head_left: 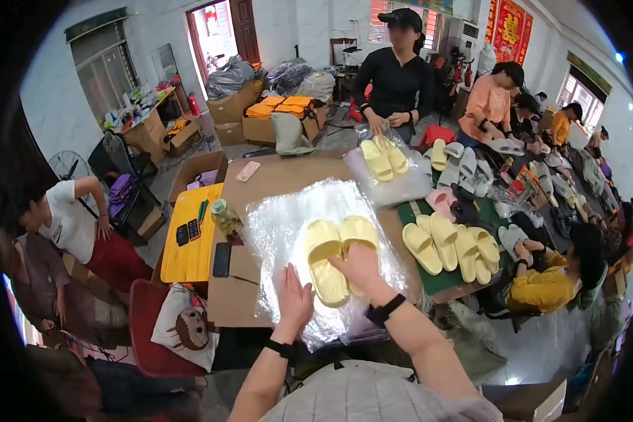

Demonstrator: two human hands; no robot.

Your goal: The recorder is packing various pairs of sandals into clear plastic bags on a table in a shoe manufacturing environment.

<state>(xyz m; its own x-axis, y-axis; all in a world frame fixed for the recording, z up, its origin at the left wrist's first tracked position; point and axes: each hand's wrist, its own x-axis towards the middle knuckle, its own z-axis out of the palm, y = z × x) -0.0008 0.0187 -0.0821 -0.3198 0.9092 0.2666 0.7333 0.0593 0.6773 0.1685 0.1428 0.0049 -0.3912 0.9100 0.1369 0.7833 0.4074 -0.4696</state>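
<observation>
A pair of pale yellow slide slippers (326, 271) lies side by side on a stack of transparent plastic bags (278, 218), toes pointing away from me. My right hand (359, 268) grips the pair. Its fingers reach toward the strap opening of the right slipper and are partly hidden there, while the thumb presses at the left slipper's inner edge. Beside the left slipper, my left hand (293, 298) rests on the plastic with its fingers stretched out, holding nothing. Both wrists wear dark bands.
Several yellow slippers (443, 239) stand on a green board to the right. Across the table, a person in black (399, 77) handles another yellow pair (385, 158). To the left are a phone (222, 259), a glass jar (223, 214) and a yellow board (183, 254). More people work along the right.
</observation>
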